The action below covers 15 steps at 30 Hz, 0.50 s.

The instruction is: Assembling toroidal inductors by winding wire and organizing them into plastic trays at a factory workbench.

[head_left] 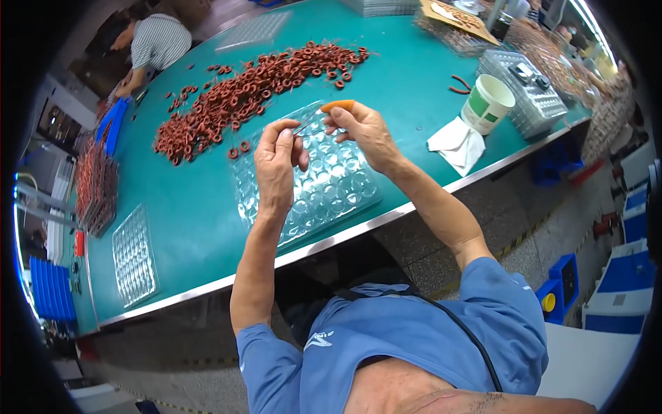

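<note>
Above a clear plastic blister tray (331, 186) on the green table, my two hands are close together. My right hand (369, 134) is closed round a tool with an orange handle (338, 105). A thin metal shaft runs from that tool toward my left hand. With its fingers pinched together, my left hand (277, 155) meets the shaft's end; what it holds, if anything, is too small to make out. Beyond the tray lies a long heap of red-brown ring-shaped coils (241, 96) with thin wire ends. A few loose rings (239, 150) touch the tray's far left edge.
Right of the tray stand a white-and-green bucket (488, 103), a white cloth (458, 145), red-handled pliers (460, 85) and stacked clear trays (524, 90). An empty blister tray (134, 255) and filled trays (96, 183) are at left. Another person (155, 45) bends over the far left side.
</note>
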Motion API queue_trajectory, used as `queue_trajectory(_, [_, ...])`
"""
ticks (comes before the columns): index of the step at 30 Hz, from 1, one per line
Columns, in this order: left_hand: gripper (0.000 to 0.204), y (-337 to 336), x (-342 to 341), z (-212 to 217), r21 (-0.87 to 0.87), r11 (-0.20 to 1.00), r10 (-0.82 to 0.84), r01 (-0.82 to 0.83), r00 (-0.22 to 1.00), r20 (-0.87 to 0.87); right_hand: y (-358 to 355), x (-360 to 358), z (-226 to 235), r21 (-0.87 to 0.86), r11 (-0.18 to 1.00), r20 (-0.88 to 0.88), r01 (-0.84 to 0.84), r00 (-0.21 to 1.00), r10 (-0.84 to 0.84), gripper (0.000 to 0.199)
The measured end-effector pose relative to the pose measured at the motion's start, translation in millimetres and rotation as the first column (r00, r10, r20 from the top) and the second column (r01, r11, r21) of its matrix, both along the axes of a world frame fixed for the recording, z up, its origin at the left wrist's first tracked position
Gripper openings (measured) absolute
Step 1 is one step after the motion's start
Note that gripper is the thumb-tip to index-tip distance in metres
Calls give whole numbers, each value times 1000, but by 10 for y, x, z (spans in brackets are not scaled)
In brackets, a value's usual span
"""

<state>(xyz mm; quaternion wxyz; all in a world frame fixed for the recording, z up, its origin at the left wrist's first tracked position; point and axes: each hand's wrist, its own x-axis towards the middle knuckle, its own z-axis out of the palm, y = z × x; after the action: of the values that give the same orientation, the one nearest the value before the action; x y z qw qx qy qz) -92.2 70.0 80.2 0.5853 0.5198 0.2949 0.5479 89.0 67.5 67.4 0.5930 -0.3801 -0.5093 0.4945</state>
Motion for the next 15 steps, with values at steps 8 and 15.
queue_trajectory(8, [32, -91, 324, -187, -68, 997, 32, -40, 993, -113, 82, 115, -674, 873, 484, 473, -65, 355, -806, 21])
queue_trajectory(15, [28, -243, 156, -239, 138, 986, 4, 90, 825, -565, -323, -134, -526, -29, 998, -156, 56, 986, -60, 31])
